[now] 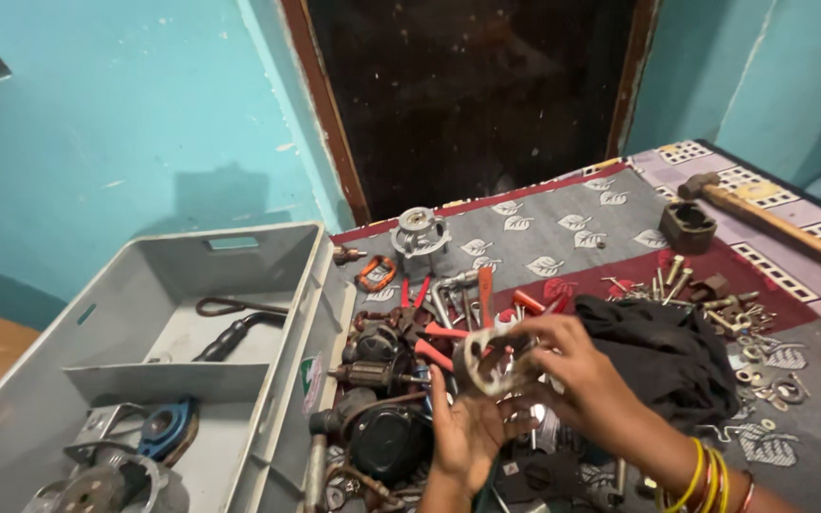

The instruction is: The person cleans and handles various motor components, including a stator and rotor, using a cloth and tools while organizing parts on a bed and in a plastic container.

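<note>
a: what are the hands doing?
b: the right hand pinches a round metal bracket by its rim; the left hand lies palm-up and slack just under it, touching its lower edge.
a: which is nearer?
b: both touch it; its flat face is turned to the camera.
a: around them?
b: red-handled pliers, a black cloth, loose bolts, a hammer.
a: containers?
b: left, a grey crate holds a black-handled tool and a blue flange.
</note>
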